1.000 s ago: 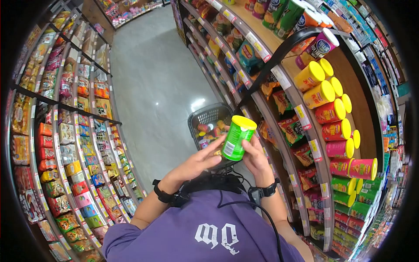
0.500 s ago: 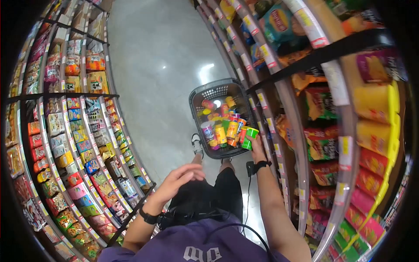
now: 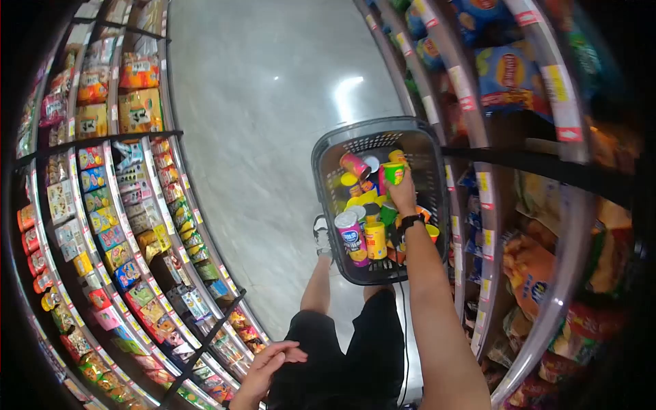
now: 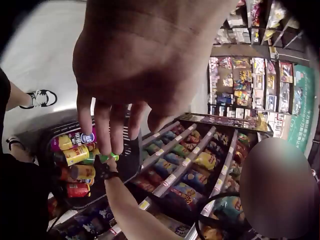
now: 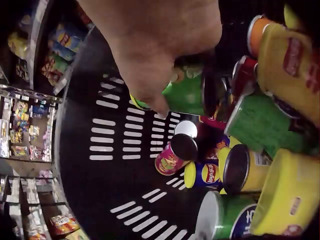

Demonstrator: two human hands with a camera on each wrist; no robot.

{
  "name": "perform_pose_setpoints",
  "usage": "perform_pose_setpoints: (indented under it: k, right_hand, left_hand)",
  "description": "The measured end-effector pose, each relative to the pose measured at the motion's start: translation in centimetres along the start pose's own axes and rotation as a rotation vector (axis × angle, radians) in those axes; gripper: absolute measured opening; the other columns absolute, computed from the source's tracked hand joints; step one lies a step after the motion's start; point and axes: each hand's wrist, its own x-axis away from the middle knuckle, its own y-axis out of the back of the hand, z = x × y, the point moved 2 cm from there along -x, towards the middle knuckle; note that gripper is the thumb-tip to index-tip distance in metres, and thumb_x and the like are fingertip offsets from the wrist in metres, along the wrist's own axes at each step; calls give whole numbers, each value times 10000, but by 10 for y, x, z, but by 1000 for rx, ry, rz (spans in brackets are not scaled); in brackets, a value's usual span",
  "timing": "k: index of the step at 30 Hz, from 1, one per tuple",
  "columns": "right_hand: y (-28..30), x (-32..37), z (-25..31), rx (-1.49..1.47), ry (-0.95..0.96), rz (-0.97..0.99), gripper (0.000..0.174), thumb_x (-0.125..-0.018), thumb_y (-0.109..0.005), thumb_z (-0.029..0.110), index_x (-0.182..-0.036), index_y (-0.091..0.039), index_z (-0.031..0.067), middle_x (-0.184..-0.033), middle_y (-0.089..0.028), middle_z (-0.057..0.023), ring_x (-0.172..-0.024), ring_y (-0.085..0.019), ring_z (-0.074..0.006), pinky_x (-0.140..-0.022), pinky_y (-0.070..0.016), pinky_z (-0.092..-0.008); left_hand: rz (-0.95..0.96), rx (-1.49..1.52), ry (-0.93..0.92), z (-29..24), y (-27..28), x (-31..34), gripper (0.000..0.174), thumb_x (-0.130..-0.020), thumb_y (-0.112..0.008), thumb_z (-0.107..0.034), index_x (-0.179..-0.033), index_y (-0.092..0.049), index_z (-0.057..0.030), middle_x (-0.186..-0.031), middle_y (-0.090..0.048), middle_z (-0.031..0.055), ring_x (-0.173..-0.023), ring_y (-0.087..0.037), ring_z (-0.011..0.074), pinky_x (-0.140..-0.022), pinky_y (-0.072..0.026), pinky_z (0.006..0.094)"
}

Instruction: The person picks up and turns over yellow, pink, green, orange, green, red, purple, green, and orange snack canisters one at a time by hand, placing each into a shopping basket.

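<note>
The right hand (image 3: 404,196) reaches down into a dark plastic shopping basket (image 3: 372,124) that stands on the glossy grey floor (image 3: 260,102) of a shop aisle. Its fingers are curled round a green chip can (image 3: 393,172), gripping it by the side. The can sits at the far end of the basket, above the heap of other cans and just beside a pink can (image 3: 355,165) that lies tilted on its side. Whether the green can already rests on the cans under it cannot be told. In the right wrist view it lies crosswise under the thumb, with the slotted basket wall behind it. Nearer the person, a purple-labelled can (image 3: 350,236) and a yellow can (image 3: 376,240) stand upright, touching each other, packed in with more green, yellow and red cans. The left hand (image 3: 270,361) hangs low by the thigh of the black shorts, well apart from the basket and holding nothing. Its fingers are relaxed and nearly straight, a little spread in the left wrist view. Snack shelves (image 3: 123,225) full of small packets line the aisle on the person's left, and bags of chips (image 3: 509,72) fill the shelves on the right, close beside the basket.
</note>
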Motion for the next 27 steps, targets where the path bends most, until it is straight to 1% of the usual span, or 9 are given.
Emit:
perform_pose_setpoints:
  k: [5, 7, 13, 17, 19, 20, 21, 25, 27]
  right_hand:
    - [-42, -35, -21, 228, -120, 27, 810, -743, -867, 253, -1401, -450, 34, -1272, -624, -274, -1194, -594, -453, -987, -490, -516]
    - [-49, -42, -28, 237, -79, 43, 787, -792, -825, 273, -1424, -422, 31, -1297, -614, -274, -1204, -589, -455, -987, -489, -522]
    - [-45, -35, -52, 178, 79, 83, 471, -904, -678, 265, -1296, -564, 30, -1153, -669, -292, -1111, -632, -468, -917, -510, -530]
    - [14, 42, -20, 77, 78, 27, 329, -888, -679, 198, -1140, -693, -14, -980, -741, -224, -944, -719, -368, -795, -553, -435]
    - [60, 98, -8, -70, 42, 42, 281, -903, -683, 174, -1114, -711, -9, -889, -738, -131, -827, -693, -203, -741, -542, -377]
    - [74, 118, -26, -187, 264, 52, 282, -898, -684, 154, -1136, -724, 9, -884, -735, -124, -815, -688, -198, -731, -542, -378]
    - [119, 162, 9, 18, 62, 58, 312, -897, -676, 145, -1170, -721, 2, -903, -738, -111, -809, -687, -187, -737, -550, -360]
    - [266, 302, 94, -505, -41, 109, 276, -981, -645, 122, -1227, -692, 7, -1018, -748, -64, -881, -689, -124, -792, -558, -300]
    - [333, 350, 116, -479, 95, -63, 283, -992, -650, 137, -1237, -673, -3, -1045, -747, -75, -936, -689, -126, -851, -552, -292]
  left_hand:
    - [-61, 41, 81, 19, 2, -18, 476, -1058, -521, -305, -1346, -546, 73, -1186, -677, 229, -1123, -676, 322, -1050, -487, 440]
    - [110, 5, 132, 23, 12, -21, 596, -1051, -543, -394, -1484, -440, 1, -1401, -584, 128, -1291, -573, 248, -1074, -473, 381]
    - [-80, 55, 100, 10, 5, -22, 461, -1064, -508, -290, -1345, -546, 74, -1171, -683, 228, -1117, -677, 319, -1050, -491, 427]
    - [90, 51, -35, -24, -11, 1, 388, -1072, -465, -202, -1350, -548, 56, -1194, -683, 213, -1133, -663, 295, -1049, -485, 395]
    - [189, 41, -126, -51, -26, 21, 379, -1069, -466, -194, -1342, -553, 55, -1185, -687, 204, -1112, -669, 286, -1022, -493, 386]
    - [238, 19, -168, -68, -34, 33, 384, -1064, -488, -218, -1332, -559, 48, -1177, -690, 193, -1099, -672, 275, -1000, -498, 377]
    - [290, 1, -204, -83, -41, 44, 384, -1064, -488, -218, -1332, -559, 48, -1177, -690, 193, -1099, -672, 275, -1000, -498, 377]
    - [548, -61, -357, -152, -79, 93, 416, -1048, -531, -280, -1319, -567, 33, -1160, -694, 189, -1084, -674, 267, -998, -495, 373]
    - [621, -76, -466, -177, -94, 106, 415, -1051, -524, -290, -1310, -564, 31, -1148, -693, 193, -1070, -675, 270, -994, -493, 381]
